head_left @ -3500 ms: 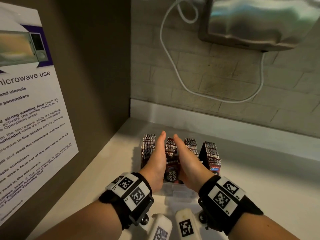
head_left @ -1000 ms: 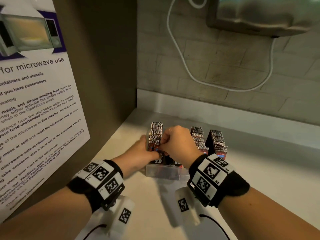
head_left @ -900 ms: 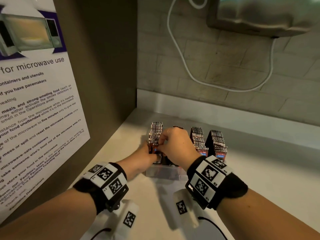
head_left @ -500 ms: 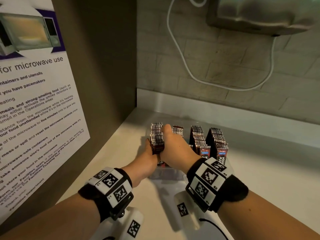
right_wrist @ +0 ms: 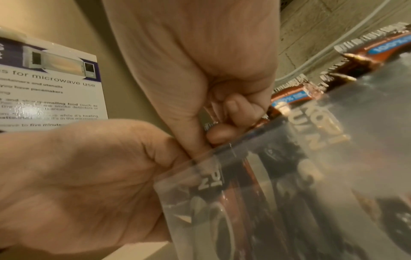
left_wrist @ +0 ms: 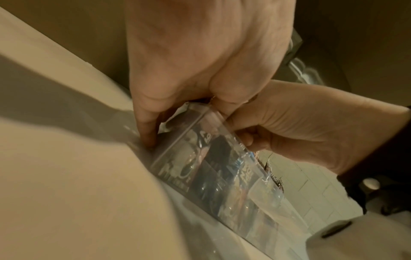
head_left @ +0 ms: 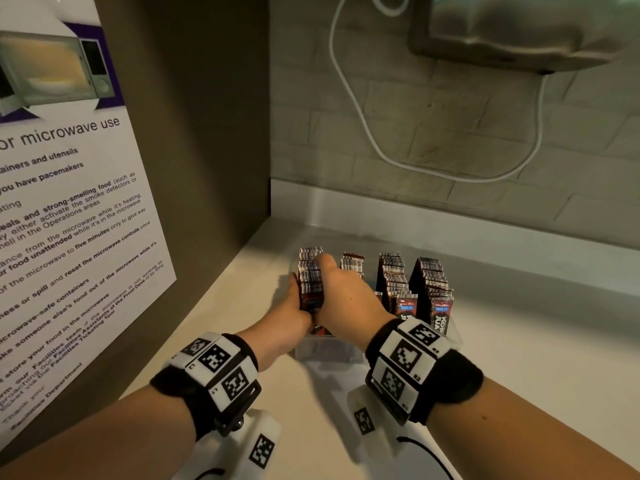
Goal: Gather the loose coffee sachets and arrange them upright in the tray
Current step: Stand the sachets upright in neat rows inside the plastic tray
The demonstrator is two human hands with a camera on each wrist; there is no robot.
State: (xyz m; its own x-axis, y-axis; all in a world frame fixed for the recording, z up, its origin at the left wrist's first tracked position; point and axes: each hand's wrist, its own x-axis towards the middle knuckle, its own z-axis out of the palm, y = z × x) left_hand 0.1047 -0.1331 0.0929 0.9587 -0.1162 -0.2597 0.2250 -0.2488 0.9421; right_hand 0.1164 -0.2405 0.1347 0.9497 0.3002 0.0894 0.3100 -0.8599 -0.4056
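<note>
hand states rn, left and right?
Left hand: fingers curled against the left side of the leftmost row of upright brown coffee sachets in the clear plastic tray.
Right hand: curled, gripping that same row from the right.

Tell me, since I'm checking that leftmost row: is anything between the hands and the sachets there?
Nothing visible. The left hand and right hand sit directly against either side of the leftmost row of sachets, which stands upright in the clear tray. The fingertips are hidden.
</note>
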